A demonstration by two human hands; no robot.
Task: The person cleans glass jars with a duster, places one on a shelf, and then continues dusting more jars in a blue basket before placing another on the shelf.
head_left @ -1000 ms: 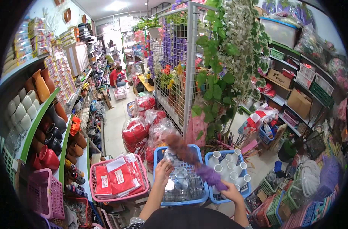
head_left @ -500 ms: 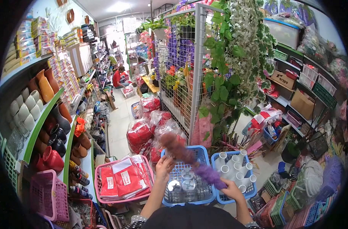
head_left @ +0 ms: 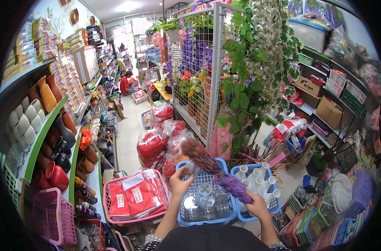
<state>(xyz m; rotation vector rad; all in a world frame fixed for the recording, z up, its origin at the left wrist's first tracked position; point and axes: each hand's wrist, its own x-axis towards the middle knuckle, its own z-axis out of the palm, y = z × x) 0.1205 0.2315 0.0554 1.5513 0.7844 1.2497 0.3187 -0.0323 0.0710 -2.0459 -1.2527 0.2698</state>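
My right hand (head_left: 258, 206) is closed around the purple end of a long fluffy duster (head_left: 207, 162), which slants up and left to a brown tip. My left hand (head_left: 181, 183) pinches a small clear glass-like piece (head_left: 193, 168), its exact shape partly hidden by the fingers. The duster's brown end is close beside this piece. Below both hands, a blue basket (head_left: 183, 218) holds several clear round glass-like containers (head_left: 206, 203). To its right, another blue basket (head_left: 250, 218) contains several white vases (head_left: 263, 180), partly behind my right hand.
A pink basket (head_left: 167, 205) of packed red-and-white cloth (head_left: 142, 195) stands at left. Ahead are plastic-wrapped red bundles (head_left: 152, 146) and a white grid rack (head_left: 216, 83) with hanging leaves. Shelves of pots (head_left: 48, 94) line the left. A person in red (head_left: 125, 85) sits farther back.
The duster, blurred earlier, is now sharper, and its brown tip has shifted slightly right. My left hand has turned a little, bringing the clear piece into view above the basket.
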